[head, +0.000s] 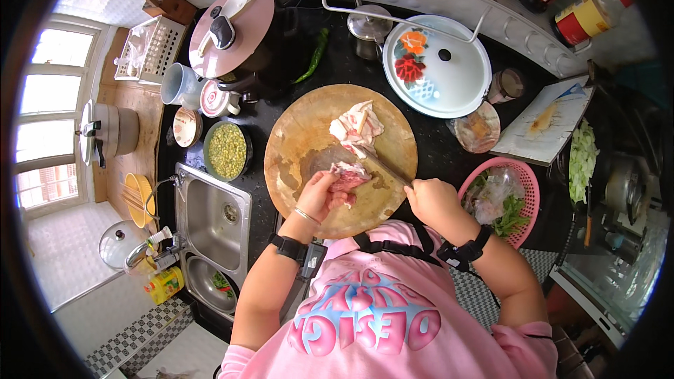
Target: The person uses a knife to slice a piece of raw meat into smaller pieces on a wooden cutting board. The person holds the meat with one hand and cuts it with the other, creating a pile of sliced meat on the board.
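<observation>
A round wooden chopping board (pixel 295 126) lies on the dark counter before me. My left hand (pixel 321 192) grips a piece of raw red meat (pixel 349 178) with a pale fatty edge, near the board's middle. In my right hand (pixel 438 200) is the handle of a kitchen knife (pixel 387 169). Its blade points up and to the left across the board, between the red piece and a heap of pale, fatty meat (pixel 358 122). The tip touches or overlaps the heap's lower edge; I cannot tell which.
Left of the board are a steel sink (pixel 210 221) and a bowl of green-yellow beans or kernels (pixel 227 150). A large lidded cooker (pixel 231 31) and a green chilli (pixel 314 56) lie beyond. On the right stand a floral enamel lid (pixel 458 81) and a pink basket (pixel 529 189) of greens.
</observation>
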A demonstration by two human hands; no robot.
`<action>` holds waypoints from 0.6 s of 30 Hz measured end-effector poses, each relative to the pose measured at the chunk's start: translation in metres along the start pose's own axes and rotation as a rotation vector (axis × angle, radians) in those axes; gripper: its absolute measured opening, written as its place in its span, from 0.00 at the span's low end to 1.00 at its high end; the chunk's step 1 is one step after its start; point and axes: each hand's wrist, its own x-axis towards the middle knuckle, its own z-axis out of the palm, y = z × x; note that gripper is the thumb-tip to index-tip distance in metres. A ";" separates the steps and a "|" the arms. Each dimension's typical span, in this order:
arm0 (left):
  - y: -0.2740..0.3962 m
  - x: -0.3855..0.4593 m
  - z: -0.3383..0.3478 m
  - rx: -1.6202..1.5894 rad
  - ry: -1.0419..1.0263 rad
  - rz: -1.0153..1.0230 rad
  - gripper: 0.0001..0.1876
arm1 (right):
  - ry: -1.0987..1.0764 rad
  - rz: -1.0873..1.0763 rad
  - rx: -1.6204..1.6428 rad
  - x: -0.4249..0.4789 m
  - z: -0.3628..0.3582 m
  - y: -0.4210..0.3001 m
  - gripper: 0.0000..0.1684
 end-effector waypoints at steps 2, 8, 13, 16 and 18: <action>-0.010 0.000 0.009 -0.034 -0.014 -0.105 0.07 | 0.004 0.022 -0.006 -0.010 -0.001 0.001 0.18; -0.032 0.020 -0.022 0.149 0.168 0.340 0.06 | -0.006 0.068 -0.016 -0.034 0.007 0.005 0.19; -0.031 -0.007 -0.022 1.341 0.734 1.057 0.17 | 0.000 0.063 -0.037 -0.044 0.007 0.005 0.20; -0.029 -0.030 -0.006 1.581 0.311 1.146 0.17 | -0.005 0.065 -0.051 -0.047 0.007 0.005 0.20; -0.040 -0.026 -0.007 1.736 -0.001 0.956 0.14 | 0.004 0.045 -0.053 -0.048 0.011 0.007 0.20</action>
